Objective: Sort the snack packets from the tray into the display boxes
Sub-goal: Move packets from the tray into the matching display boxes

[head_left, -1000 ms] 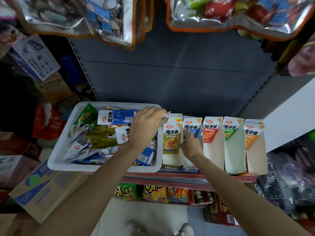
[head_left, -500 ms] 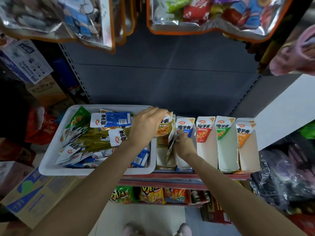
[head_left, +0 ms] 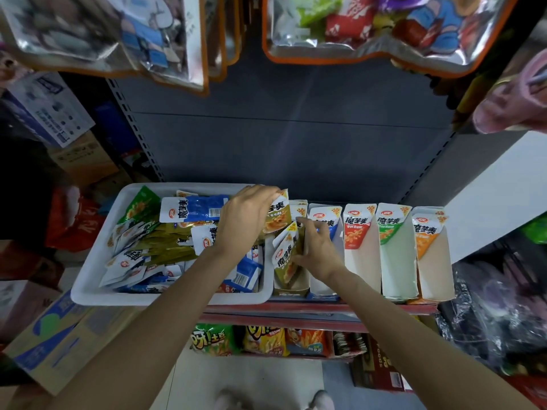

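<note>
A white tray on the shelf holds several snack packets in blue, olive and green. To its right stand several display boxes: olive, blue, red, green and orange. My left hand grips olive packets above the olive box. My right hand holds another olive packet that stands tilted inside that box.
Large foil snack bags hang overhead. Chip bags sit on the lower shelf. Cardboard cartons stand at the left, dark plastic bags at the right. A grey back panel closes the shelf behind.
My left hand has carried olive packets from the tray's right edge over to the olive box. My right hand has shifted from the blue box front onto a packet in the olive box.
</note>
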